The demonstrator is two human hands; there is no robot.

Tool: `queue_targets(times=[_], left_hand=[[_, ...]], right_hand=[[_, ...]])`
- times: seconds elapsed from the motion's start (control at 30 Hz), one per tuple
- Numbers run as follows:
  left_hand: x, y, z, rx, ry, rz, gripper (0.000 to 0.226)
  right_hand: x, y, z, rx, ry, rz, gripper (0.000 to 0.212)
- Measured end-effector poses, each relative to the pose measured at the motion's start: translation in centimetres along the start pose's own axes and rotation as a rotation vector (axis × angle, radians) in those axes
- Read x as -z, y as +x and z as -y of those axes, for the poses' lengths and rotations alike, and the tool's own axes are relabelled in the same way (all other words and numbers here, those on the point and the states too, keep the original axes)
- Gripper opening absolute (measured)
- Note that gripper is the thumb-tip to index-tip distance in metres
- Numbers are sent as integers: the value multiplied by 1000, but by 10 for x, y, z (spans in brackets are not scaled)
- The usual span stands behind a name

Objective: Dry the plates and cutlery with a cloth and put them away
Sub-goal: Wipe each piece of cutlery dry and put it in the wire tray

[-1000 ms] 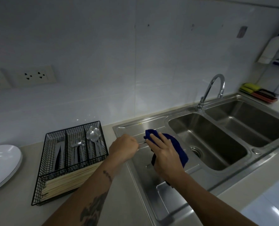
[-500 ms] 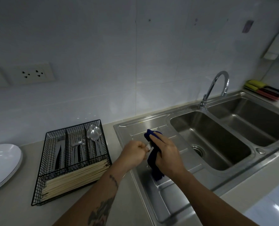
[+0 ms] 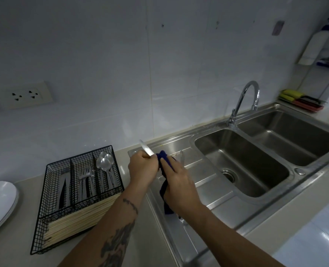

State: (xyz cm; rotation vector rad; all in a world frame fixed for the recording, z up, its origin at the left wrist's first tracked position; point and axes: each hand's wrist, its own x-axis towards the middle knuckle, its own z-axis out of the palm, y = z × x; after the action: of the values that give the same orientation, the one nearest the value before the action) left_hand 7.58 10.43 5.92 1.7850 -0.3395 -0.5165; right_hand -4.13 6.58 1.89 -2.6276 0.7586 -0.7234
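My left hand [image 3: 142, 166] grips a metal knife [image 3: 146, 148] whose blade sticks up and to the left past the fist. My right hand [image 3: 177, 182] holds a dark blue cloth [image 3: 163, 157] bunched against the knife's other end; the cloth's tail hangs below the palm. Both hands hover over the left end of the steel draining board [image 3: 208, 185]. A black wire cutlery basket [image 3: 50, 189] on the counter holds knives, forks, spoons [image 3: 104, 163] and chopsticks. A stack of white plates [image 3: 0, 201] lies at the far left.
A double steel sink [image 3: 256, 170] with a curved tap [image 3: 244, 101] fills the right side. Sponges in a tray [image 3: 302, 99] sit behind the far basin, and a white bottle [image 3: 313, 47] stands on a wall shelf. Wall sockets [image 3: 23, 95] are above the counter.
The knife blade has come out to the left of my left fist, angled upward. My right hand with the cloth has closed in against my left hand.
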Motion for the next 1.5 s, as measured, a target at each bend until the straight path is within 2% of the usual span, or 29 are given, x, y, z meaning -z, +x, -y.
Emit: queue_targets(times=[0.1,0.2,0.4,0.5,0.57,0.67,0.73,0.9,1.0,1.17,1.5], left_hand=[[11,4,2,118,-282,-12,12],[20,-1,5,225,-448,24,15],[10,-3,1,331,-575,106,7],[15,-3,3,296,-584,208,4],[17,-2,9,235,-550,215,7],[17,2,17,178,-531,127,15],[15,4,20,171,-523,81,15],[25,6,20,195,-532,-49,13],[50,11,31,222,-566,-151,12],[89,21,49,271,-577,-230,14],[194,84,72,401,-437,-363,40]], right_hand=[[-7,-14,-19,-63,-166,78,93],[3,-22,-34,-65,-222,98,90],[9,-9,-21,130,-225,-16,74],[21,-5,-39,50,-150,-54,70],[27,-4,-44,-24,-101,-94,68],[34,3,-36,-29,-70,-151,67],[34,9,-21,55,-78,-150,68],[6,3,-1,234,-187,-5,78],[-4,-3,-11,285,-192,22,78],[-10,5,-5,304,-243,79,82],[-49,40,17,400,-246,101,82]])
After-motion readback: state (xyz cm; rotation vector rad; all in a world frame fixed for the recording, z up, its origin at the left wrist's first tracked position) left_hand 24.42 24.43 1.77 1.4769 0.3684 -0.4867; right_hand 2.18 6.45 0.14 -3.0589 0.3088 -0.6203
